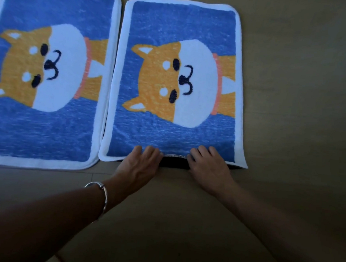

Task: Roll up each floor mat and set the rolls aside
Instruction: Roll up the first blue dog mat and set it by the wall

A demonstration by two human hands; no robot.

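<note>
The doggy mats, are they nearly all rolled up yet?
Not yet, it has only just begun. No finished roll shows anywhere. Both hands, left hand and right hand, are turning over the near edge of the right mat, so its dark underside shows. The left mat lies flat and untouched. A sliver at the far left may be another mat.

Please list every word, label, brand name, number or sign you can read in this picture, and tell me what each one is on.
None: no readable text appears anywhere in this view.
Right mat: only a cartoon dog picture, no lettering.
Left mat: the same dog picture, no lettering.
Bracelet on the left wrist: plain metal, no marking that can be made out.
Floor: bare, no signs or labels.
</note>
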